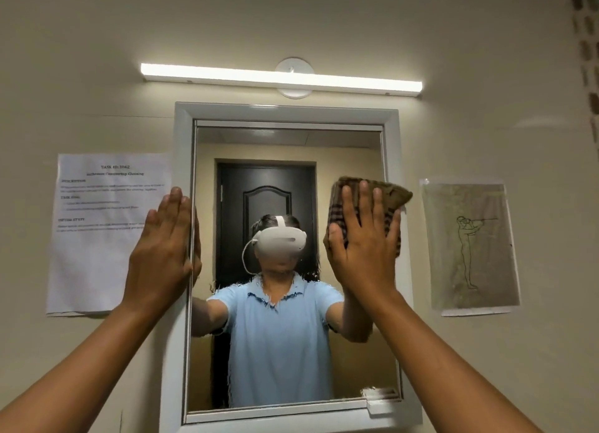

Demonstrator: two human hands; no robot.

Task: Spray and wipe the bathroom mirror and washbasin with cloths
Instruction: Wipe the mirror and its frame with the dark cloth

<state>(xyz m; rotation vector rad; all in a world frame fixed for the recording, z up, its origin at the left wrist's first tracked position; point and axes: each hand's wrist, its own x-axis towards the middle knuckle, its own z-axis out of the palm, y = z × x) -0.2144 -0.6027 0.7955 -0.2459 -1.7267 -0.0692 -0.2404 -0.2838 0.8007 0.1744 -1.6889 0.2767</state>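
Observation:
The bathroom mirror hangs in a white frame straight ahead on the beige wall. My right hand presses a brown checked cloth flat against the glass at the mirror's right side, fingers straight and spread. My left hand lies flat with straight fingers on the frame's left edge. The glass reflects a person in a light blue shirt and a white headset, with a dark door behind. No washbasin or spray bottle is in view.
A lit tube lamp runs above the mirror. A printed sheet is stuck to the wall left of the frame, and a line drawing in a plastic sleeve on the right. A small white latch sits at the frame's lower right corner.

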